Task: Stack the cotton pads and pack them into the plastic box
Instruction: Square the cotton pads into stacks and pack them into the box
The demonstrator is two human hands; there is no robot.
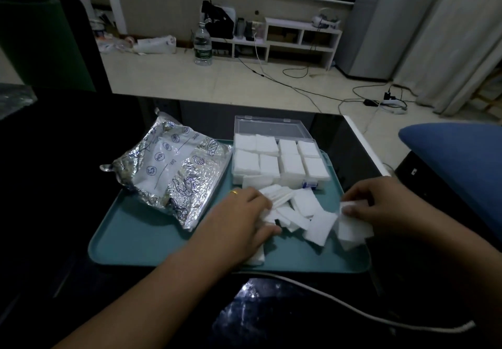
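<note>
Several white square cotton pads (304, 204) lie loose and overlapping on a teal tray (141, 240). Behind them stands a clear plastic box (271, 124) with its lid open, holding stacks of pads (292, 162) in rows. My left hand (239, 223) lies palm down on the left part of the loose pile, fingers bent over some pads, a gold ring on one finger. My right hand (380, 202) pinches a small stack of pads (353, 229) at the tray's right edge.
A crumpled silver foil bag (168, 169) lies on the tray's left half. A white cord (353, 310) runs across the dark table in front of the tray. A blue chair (461, 155) stands at the right. The table's far edge is just behind the box.
</note>
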